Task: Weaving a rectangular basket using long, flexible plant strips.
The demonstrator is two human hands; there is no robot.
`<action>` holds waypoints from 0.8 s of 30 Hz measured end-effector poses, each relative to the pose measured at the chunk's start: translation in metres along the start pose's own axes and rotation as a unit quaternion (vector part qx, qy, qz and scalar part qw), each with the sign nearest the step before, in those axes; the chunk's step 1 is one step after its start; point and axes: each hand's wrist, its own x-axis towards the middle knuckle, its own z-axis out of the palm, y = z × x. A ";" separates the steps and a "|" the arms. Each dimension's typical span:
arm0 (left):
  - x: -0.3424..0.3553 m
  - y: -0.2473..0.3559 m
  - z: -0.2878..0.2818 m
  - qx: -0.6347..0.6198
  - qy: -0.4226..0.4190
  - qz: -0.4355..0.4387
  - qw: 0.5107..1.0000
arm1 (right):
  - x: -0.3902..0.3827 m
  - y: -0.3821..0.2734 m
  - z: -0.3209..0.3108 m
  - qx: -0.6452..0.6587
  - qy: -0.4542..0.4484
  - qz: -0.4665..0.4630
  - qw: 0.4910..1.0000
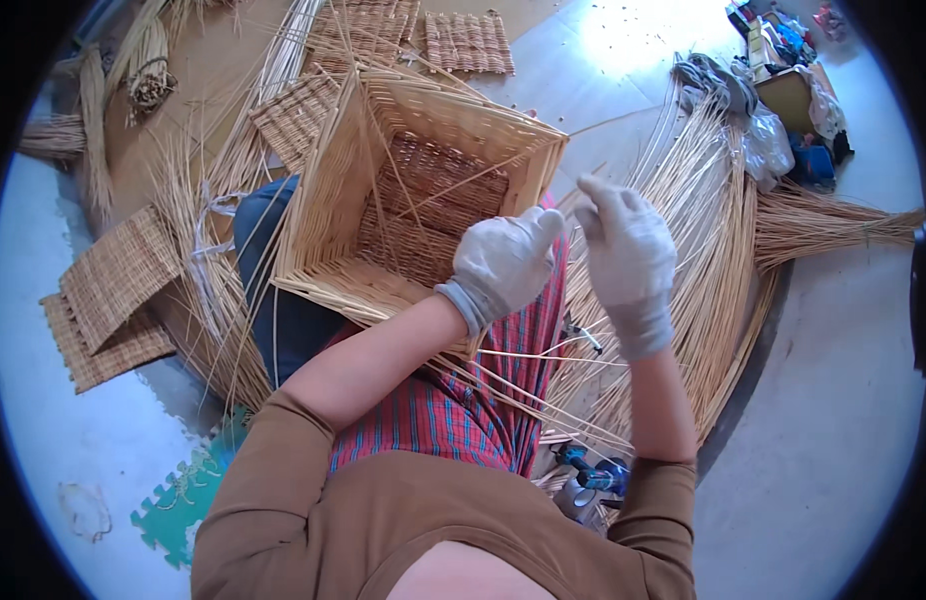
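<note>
A square wicker basket [313, 215] sits tilted on my lap, its open top toward me, with a darker woven base [423, 185] inside. My left hand [508, 255], in a pale work glove, is closed at the basket's right rim, thumb upward; its fingertips are partly hidden. Just right of it and apart from the basket, my right hand [628, 240], gloved too, has thumb and forefinger pinched together on what looks like a thin cane strand [598, 170]. Other loose strands cross the basket's opening and stick out from its sides.
Long bundles of cane [703, 250] lie on the floor at right, more at left. Flat woven panels [123, 270] rest at left and others [468, 43] farther off. A blue power tool [605, 475] is by my right elbow. A green foam mat [188, 500] lies lower left.
</note>
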 end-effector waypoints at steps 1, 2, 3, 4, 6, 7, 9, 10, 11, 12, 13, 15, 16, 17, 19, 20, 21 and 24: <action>0.001 0.002 -0.001 0.013 0.017 0.006 1.000 | -0.007 0.016 0.005 0.000 -0.047 -0.040 0.998; 0.001 0.002 0.001 -0.005 0.038 0.010 0.999 | -0.010 0.022 0.008 0.000 -0.094 -0.081 0.992; 0.001 -0.001 0.001 -0.003 0.035 0.009 0.999 | -0.014 0.026 0.010 -0.004 -0.093 -0.083 0.992; 0.001 -0.003 0.002 0.012 0.020 0.034 0.999 | -0.015 0.029 0.012 -0.001 -0.093 -0.080 0.992; 0.002 0.002 0.005 0.012 0.019 0.077 0.997 | -0.018 0.039 0.006 -0.027 -0.160 -0.113 0.980; 0.000 0.003 0.005 0.042 0.026 0.063 0.997 | -0.015 0.042 0.006 -0.045 -0.146 -0.129 0.980; -0.003 0.002 0.003 0.101 0.027 0.047 0.993 | -0.014 0.038 0.001 -0.025 -0.119 -0.151 0.981; -0.003 0.002 0.002 0.104 0.020 0.057 0.993 | -0.017 0.042 0.004 -0.024 -0.113 -0.157 0.981; -0.005 0.002 0.001 0.108 0.011 0.068 0.992 | -0.021 0.043 0.007 -0.015 -0.111 -0.143 0.983; -0.005 0.000 0.002 0.124 0.002 0.061 0.990 | -0.025 0.043 0.012 -0.004 -0.106 -0.132 0.986; -0.007 0.000 0.003 0.125 0.004 0.063 0.990 | -0.034 0.038 0.017 0.029 -0.083 -0.095 0.992; -0.008 0.000 0.003 0.122 0.004 0.061 0.991 | -0.063 0.029 0.036 0.077 -0.048 0.007 0.996; -0.007 0.000 0.003 0.119 0.000 0.066 0.991 | -0.076 0.018 0.042 0.155 -0.045 0.097 0.982; -0.007 -0.001 0.002 0.111 -0.002 0.061 0.992 | -0.081 0.012 0.044 0.226 -0.049 0.159 0.960; -0.006 0.005 -0.006 0.093 -0.008 0.063 0.994 | -0.092 -0.003 0.053 0.309 -0.017 0.253 0.917; -0.006 0.005 -0.008 0.085 -0.006 0.057 0.995 | -0.097 -0.010 0.065 0.389 0.005 0.293 0.873; -0.004 0.002 -0.011 0.079 -0.004 0.054 0.995 | -0.098 -0.014 0.078 0.466 0.031 0.328 0.821; 0.000 0.011 -0.026 -0.172 -0.052 -0.016 0.984 | -0.099 -0.009 0.078 0.581 0.023 0.345 0.737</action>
